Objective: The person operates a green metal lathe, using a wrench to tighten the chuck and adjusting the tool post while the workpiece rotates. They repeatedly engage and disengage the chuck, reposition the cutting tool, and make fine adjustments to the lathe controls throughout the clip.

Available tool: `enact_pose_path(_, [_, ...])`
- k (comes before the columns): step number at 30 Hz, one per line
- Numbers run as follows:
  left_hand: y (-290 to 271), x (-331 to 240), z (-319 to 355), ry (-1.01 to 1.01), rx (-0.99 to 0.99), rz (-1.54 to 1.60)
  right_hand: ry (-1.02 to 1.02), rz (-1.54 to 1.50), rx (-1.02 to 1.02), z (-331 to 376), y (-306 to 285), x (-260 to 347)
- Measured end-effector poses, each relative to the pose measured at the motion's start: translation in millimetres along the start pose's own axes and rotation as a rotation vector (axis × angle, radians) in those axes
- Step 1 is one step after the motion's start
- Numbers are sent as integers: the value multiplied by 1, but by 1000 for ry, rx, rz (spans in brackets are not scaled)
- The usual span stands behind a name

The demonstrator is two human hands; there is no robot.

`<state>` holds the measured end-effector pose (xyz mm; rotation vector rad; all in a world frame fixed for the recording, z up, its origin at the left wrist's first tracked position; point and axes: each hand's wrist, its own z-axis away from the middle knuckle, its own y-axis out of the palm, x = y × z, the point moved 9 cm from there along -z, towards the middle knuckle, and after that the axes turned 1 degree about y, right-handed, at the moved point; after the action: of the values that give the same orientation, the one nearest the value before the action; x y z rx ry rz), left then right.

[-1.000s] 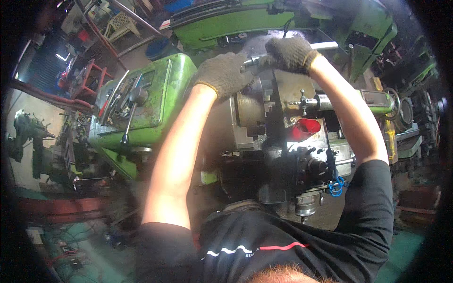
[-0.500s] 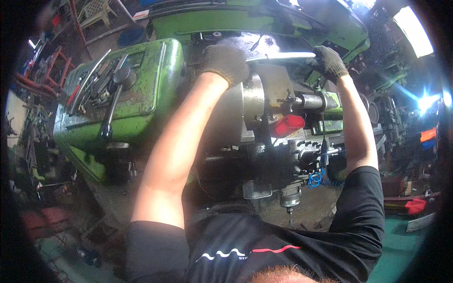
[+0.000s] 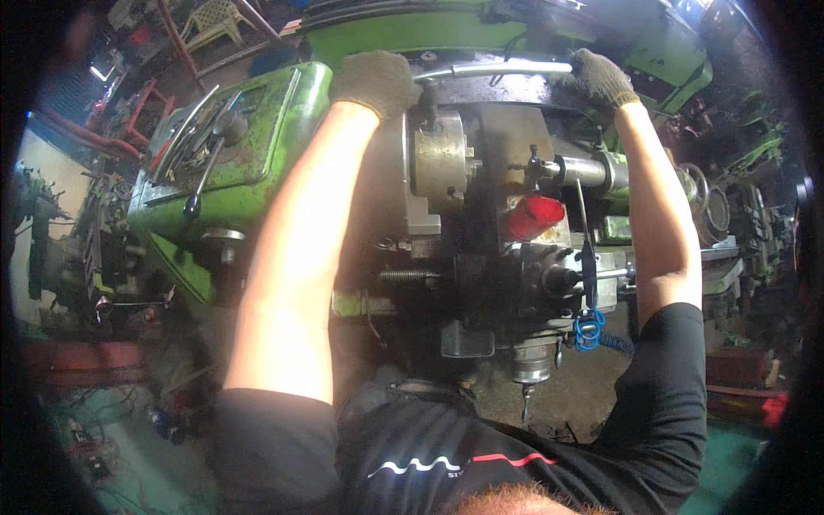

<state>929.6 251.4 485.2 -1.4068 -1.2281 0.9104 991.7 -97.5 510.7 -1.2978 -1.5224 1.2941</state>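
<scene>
Both hands wear dark knitted work gloves and reach out over a lathe. A long silver pipe lies crosswise between them above the chuck. At its right end my right hand is closed round it. My left hand is closed at the left end, by a dark upright shaft that meets the top of the chuck and looks like a chuck key. The fingers of my left hand are partly hidden behind its back.
Tools and a black-knobbed lever are on the green headstock at left. A red cup-shaped thing sits near the tailstock. Nearer me are the tool post and a blue coiled hose. A pale chair stands far left.
Both hands and the pipe sit higher in the picture, and my left hand is further left. The chuck and the dark shaft show more fully. The whole view has shifted too.
</scene>
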Motion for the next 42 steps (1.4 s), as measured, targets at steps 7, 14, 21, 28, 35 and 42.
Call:
enact_pose_path(7, [14,19,-12,76,67,-95,23,-43,-140,57,-20,23])
enact_pose_path(14, [3,-1,-9,4,-12,-79,-24,-46,71,30,-12,-11])
enact_pose_path(21, [9,3,-17,67,-46,-88,130,-57,59,45,-13,0])
enact_pose_path(28, [13,13,-11,151,-37,-140,162,-54,65,77,-27,28])
enact_pose_path(35, [10,0,-9,213,-31,29,-43,-146,-582,191,-70,51])
enact_pose_path(42, [23,-13,-61,320,106,430,731,-526,-351,548,20,47])
